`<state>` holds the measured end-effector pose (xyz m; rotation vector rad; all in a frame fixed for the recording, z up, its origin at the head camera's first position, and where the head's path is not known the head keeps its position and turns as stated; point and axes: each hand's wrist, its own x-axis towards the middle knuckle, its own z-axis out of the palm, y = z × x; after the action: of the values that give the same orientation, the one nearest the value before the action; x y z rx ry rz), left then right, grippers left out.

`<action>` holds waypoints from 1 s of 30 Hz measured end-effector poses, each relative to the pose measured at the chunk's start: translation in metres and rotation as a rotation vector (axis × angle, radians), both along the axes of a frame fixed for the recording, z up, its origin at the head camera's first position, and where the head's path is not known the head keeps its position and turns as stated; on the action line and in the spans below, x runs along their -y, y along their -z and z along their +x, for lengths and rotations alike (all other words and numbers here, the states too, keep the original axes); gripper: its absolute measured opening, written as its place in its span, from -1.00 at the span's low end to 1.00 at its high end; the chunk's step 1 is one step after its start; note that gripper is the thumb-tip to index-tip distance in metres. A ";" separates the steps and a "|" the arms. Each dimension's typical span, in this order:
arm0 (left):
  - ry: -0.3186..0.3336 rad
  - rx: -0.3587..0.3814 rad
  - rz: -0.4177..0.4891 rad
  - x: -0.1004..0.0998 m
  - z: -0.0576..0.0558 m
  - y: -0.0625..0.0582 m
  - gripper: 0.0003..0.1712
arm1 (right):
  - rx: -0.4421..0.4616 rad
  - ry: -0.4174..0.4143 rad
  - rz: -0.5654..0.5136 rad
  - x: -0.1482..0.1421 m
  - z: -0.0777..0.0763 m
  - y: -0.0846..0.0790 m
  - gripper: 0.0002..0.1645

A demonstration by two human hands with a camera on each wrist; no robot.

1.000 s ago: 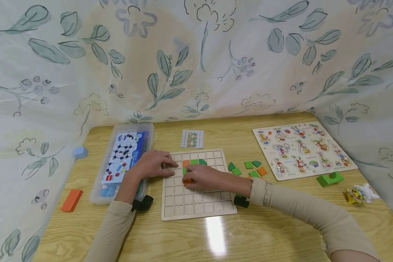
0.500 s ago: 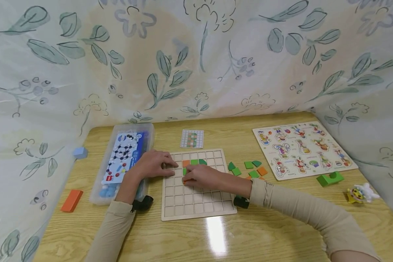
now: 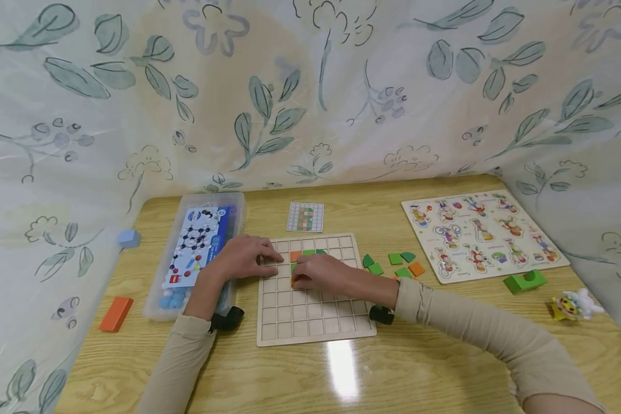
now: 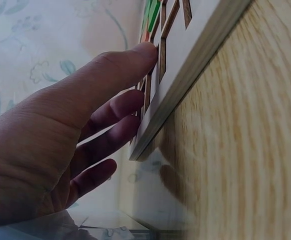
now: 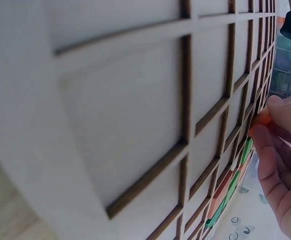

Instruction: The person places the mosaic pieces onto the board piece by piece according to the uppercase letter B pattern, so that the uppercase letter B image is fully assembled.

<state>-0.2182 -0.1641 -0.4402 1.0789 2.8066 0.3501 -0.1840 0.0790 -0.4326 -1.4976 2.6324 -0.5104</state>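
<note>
A wooden grid board [image 3: 284, 330] lies in front of me on the table. My right hand [image 3: 321, 273] is over its upper middle, and in the right wrist view the thumb and fingers pinch an orange tile [image 5: 261, 118] right at the grid. Beside it sit placed tiles: an orange square [image 3: 296, 256], a green square [image 3: 309, 253] and a dark green rounded piece [image 3: 321, 252]; the hand partly hides others. My left hand [image 3: 245, 257] rests at the board's left edge, its fingers [image 4: 118, 107] loosely bent, with nothing held.
A small pattern card [image 3: 305, 217] lies behind the board. Loose green and orange tiles [image 3: 395, 259] are scattered to its right, near a picture puzzle board [image 3: 483, 236], a green block [image 3: 525, 281] and a small toy figure [image 3: 574, 305]. Leftward are a plastic box [image 3: 196, 247], an orange block [image 3: 116, 314] and a blue block [image 3: 129, 238].
The orange tile under my right fingers showed more a second ago; now it is lower and mostly covered. The left hand stays put. The head view has shifted slightly.
</note>
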 end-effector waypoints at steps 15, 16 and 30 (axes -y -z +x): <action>0.005 -0.006 0.000 0.000 -0.001 -0.002 -0.69 | -0.127 -0.040 0.182 -0.005 0.012 -0.009 -0.84; 0.006 -0.007 -0.002 0.000 -0.001 -0.001 -0.69 | -0.078 -0.022 0.169 -0.008 0.015 -0.009 -0.82; 0.020 -0.015 0.000 0.000 0.000 0.000 -0.69 | 0.271 0.249 -0.075 -0.091 0.053 -0.014 -0.65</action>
<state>-0.2179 -0.1646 -0.4398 1.1131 2.8065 0.3415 -0.1312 0.1701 -0.4188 -1.0337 2.6165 -0.7782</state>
